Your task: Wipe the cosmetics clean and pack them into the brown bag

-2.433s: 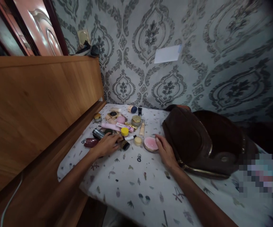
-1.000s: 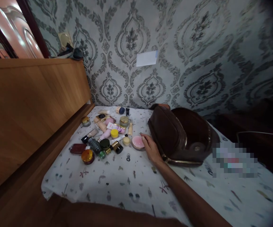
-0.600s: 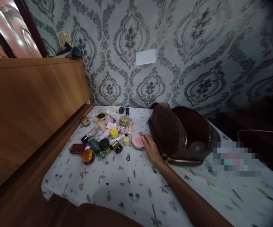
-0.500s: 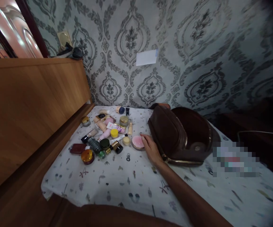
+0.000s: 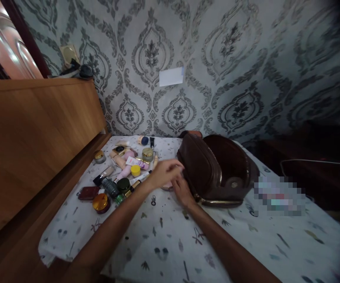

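My left hand (image 5: 166,171) reaches across to the right, its fingers bent together just above a pink round container (image 5: 167,186). It meets my right hand (image 5: 183,191), whose curled fingers are at the container's right edge. Most of the container is hidden beneath the hands, and anything between my left fingers is too small to make out. Close beside my right hand stands a brown leather bag (image 5: 205,169), its zipped top open. Left of the hands lie many cosmetics, among them a yellow-lidded jar (image 5: 135,170), a dark green jar (image 5: 124,184) and an amber-lidded jar (image 5: 101,203).
A patterned white cloth (image 5: 146,243) covers the surface. A wooden cabinet (image 5: 40,129) rises along the left, and the papered wall (image 5: 146,94) closes off the back. A dark red bottle (image 5: 89,193) lies near the left edge. A blurred-out item (image 5: 278,196) lies right of the bag.
My left hand has come in from the lower left to join my right hand over the pink container. My right fingers have curled more. The view has turned slightly right.
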Demonstrator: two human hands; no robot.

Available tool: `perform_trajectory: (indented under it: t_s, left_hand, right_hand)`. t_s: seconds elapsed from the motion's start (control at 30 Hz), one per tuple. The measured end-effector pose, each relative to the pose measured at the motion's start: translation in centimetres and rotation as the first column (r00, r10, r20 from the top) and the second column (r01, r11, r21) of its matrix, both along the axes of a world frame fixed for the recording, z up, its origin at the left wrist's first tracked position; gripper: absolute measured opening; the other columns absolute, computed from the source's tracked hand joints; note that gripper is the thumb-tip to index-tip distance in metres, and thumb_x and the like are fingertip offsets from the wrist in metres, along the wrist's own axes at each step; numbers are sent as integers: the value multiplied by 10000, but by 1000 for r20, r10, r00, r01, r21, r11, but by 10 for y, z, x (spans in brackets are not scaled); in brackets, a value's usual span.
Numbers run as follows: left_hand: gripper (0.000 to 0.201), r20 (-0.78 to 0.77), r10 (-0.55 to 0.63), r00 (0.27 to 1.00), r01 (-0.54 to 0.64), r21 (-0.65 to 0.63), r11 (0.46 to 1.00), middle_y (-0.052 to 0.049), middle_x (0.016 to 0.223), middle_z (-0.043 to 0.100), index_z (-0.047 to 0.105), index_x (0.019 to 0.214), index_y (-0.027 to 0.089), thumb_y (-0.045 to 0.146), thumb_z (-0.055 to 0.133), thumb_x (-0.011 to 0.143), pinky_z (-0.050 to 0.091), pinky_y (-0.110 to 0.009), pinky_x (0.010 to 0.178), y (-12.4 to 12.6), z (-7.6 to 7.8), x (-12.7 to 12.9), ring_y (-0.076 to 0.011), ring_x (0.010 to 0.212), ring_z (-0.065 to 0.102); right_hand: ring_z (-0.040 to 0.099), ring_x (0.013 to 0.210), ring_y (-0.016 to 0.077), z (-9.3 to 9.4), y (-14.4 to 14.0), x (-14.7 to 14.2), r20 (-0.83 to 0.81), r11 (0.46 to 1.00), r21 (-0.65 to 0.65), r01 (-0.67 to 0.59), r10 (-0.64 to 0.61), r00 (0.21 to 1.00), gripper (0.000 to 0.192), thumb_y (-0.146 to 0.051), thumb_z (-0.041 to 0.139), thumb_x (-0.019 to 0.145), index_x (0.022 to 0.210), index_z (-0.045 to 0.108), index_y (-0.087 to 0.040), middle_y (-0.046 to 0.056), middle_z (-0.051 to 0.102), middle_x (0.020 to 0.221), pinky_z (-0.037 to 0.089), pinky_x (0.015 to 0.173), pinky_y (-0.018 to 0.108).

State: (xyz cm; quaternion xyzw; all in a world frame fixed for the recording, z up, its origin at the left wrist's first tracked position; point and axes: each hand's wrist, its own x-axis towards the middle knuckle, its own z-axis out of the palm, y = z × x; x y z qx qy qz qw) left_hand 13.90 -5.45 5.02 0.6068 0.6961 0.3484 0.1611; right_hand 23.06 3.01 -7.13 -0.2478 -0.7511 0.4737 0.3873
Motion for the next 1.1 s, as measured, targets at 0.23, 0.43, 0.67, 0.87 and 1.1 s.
perform_trajectory:
  t_s: [0.23, 0.43, 0.67, 0.87, 1.1]
  left_hand:
    - [538, -246, 473, 846, -485, 16, 875, -223, 1374, 492, 461, 1339, 129, 243, 621, 838, 334, -519, 1077, 29, -33, -98, -381, 1329, 427]
    - [579, -290, 434, 853, -473, -81, 877, -184, 1247, 585, 481, 1298, 167, 296, 704, 780, 414, -479, 981, 43, -56, -121, -376, 1203, 553]
    - [521, -154, 426, 892, -424, 46, 904, -133, 1242, 587, 498, 1263, 205, 270, 689, 783, 442, -426, 951, 35, -46, -118, -310, 1148, 579]
    - [676, 1, 237, 971, -231, 227, 946, -81, 1304, 596, 430, 1363, 202, 319, 739, 773, 440, -332, 1006, -3, -28, -72, -226, 1190, 573]
    - [638, -23, 30, 999, -21, 314, 949, -138, 1293, 598, 480, 1347, 176, 438, 713, 814, 431, -419, 1032, -57, -29, -19, -292, 1197, 556]
  right_hand:
    - [594, 1183, 268, 5, 0, 5, 31, 994, 77, -72, 70, 997, 440, -499, 411, 971, 1188, 632, -186, 131, 659, 1237, 443, 1043, 444]
    - [595, 1186, 260, 4, 0, 5, 49, 995, 83, -63, 59, 997, 449, -491, 397, 968, 1199, 616, -173, 134, 655, 1251, 439, 1051, 434]
    - [606, 1135, 269, 6, -2, 7, -6, 995, 101, -24, 25, 1000, 428, -502, 453, 940, 1159, 628, -179, 136, 662, 1197, 455, 1013, 446]
    - [569, 1169, 277, 29, -16, 9, -186, 998, -13, 64, -66, 980, 462, -572, 481, 926, 1173, 614, -204, 128, 631, 1242, 422, 1040, 463]
    - [682, 806, 196, 53, -50, 0, -383, 519, -721, -460, 254, 888, 454, -622, 423, 939, 1067, 650, -250, 51, 730, 989, 538, 614, 290]
